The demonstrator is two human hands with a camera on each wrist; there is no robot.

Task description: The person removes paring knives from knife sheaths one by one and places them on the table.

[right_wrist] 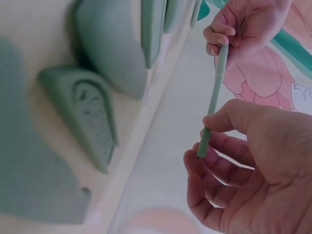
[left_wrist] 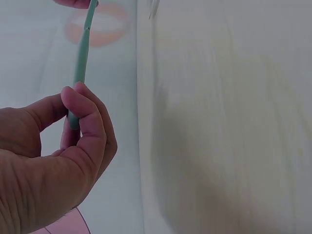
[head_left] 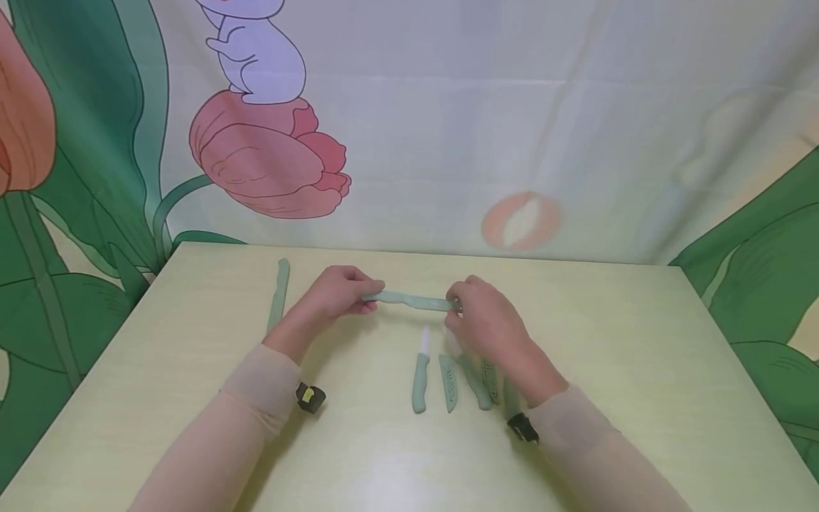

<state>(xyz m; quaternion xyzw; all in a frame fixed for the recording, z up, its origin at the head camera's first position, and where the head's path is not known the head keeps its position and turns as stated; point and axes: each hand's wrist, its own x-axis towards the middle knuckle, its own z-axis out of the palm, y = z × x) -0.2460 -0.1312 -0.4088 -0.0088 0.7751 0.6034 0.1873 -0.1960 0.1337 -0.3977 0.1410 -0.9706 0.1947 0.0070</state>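
Observation:
A slim light-green sheathed knife [head_left: 412, 301] is held level above the table between both hands. My left hand [head_left: 339, 293] pinches its handle end between thumb and fingers. At the sheath end, my right hand [head_left: 489, 318] grips it with thumb and index finger, the other fingers loosely bent in the right wrist view. Below, on the table, lie a bare knife [head_left: 419, 382] with a white blade and green handle, a green sheath [head_left: 449, 384], another knife [head_left: 476, 385] and a second sheath [head_left: 489, 379]. My right wrist partly covers a further green piece [head_left: 510, 400].
Another long green knife-shaped piece [head_left: 279, 293] lies at the table's left, its near end hidden by my left forearm. A printed curtain [head_left: 416, 142] hangs along the back edge of the pale table [head_left: 640, 370].

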